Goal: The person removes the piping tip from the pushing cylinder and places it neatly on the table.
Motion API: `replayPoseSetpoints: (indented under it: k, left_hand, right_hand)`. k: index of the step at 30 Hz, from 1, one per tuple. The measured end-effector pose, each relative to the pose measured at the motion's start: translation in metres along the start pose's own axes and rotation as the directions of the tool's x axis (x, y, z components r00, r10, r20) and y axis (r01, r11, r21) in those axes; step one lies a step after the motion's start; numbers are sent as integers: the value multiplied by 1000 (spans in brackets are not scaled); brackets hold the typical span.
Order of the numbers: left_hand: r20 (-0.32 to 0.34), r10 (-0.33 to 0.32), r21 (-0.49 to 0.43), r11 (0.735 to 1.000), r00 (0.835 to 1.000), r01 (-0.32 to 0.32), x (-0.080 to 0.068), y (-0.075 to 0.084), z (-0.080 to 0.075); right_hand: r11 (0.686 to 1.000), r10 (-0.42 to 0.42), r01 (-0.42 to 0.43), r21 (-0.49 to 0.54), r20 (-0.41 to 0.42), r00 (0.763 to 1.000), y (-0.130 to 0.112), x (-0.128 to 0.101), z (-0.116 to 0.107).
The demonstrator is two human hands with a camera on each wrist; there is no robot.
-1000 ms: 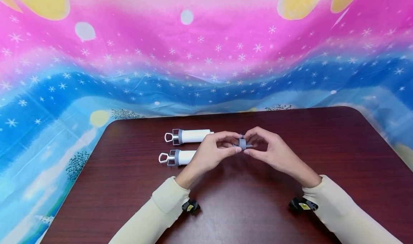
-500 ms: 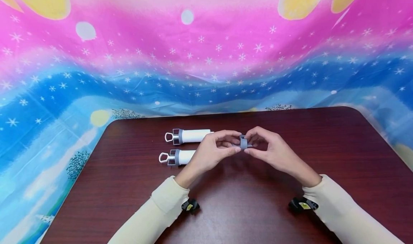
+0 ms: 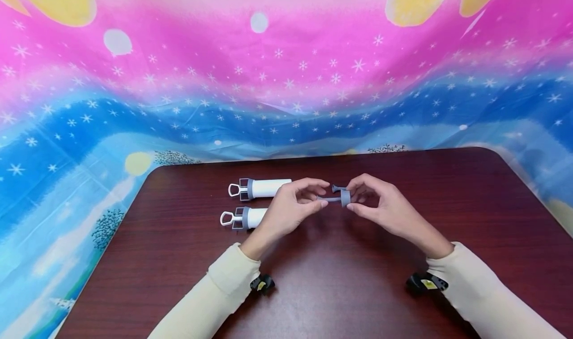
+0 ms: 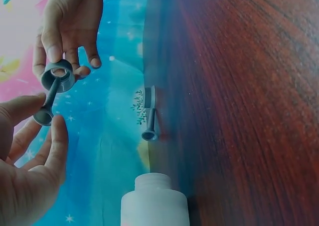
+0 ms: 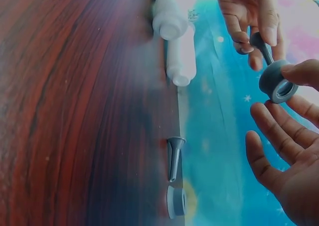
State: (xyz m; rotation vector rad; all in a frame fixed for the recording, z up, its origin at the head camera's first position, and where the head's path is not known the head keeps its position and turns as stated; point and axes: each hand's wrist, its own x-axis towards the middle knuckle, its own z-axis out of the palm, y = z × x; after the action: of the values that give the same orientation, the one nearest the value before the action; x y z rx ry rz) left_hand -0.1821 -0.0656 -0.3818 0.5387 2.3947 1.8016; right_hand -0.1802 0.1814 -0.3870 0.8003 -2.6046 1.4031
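Note:
My left hand (image 3: 290,209) pinches a grey flared nozzle (image 4: 52,95) by its wide end. My right hand (image 3: 387,207) holds a grey threaded ring cap (image 3: 345,198) between thumb and fingers, to the right of the nozzle. In the left wrist view, the nozzle's narrow end overlaps the cap's opening. Both parts are held above the tabletop, close together. Behind them on the table lies a second grey nozzle (image 5: 173,158). Beside it stands another grey ring cap (image 5: 176,202), which my right hand hides in the head view.
To the left on the dark red wooden table (image 3: 179,279) lie two white syringe-like tubes, a far one (image 3: 270,188) and a nearer one (image 3: 257,218), with grey collars and white loop handles. My left hand covers part of them. A patterned cloth (image 3: 286,80) hangs behind the table.
My right hand has moved right with the ring cap, and the left hand slightly left. More of the held nozzle's stem shows between them, and the nozzle on the table is more visible.

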Motion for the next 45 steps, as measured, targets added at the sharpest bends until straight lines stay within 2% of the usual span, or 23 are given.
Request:
replayPoseSetpoints:
  k: [7, 17, 24, 33, 45]
  left_hand:
    - [-36, 22, 80, 997, 999, -19, 1, -1, 6]
    - [-10, 36, 188, 982, 999, -34, 3, 2, 14]
    - [17, 22, 282, 959, 1000, -25, 3, 3, 21]
    - [41, 10, 339, 941, 999, -24, 5, 3, 28]
    - [77, -40, 409, 913, 996, 5, 11, 1, 33]
  right_hand:
    - [999, 24, -24, -33, -4, 1000, 4, -3, -5]
    - [996, 13, -14, -83, -20, 1000, 12, -7, -12]
    - [991, 42, -43, -126, -10, 999, 14, -9, -16]
    - [984, 72, -73, -160, -7, 997, 20, -12, -20]
    - [973, 108, -102, -208, 19, 994, 28, -13, -22]
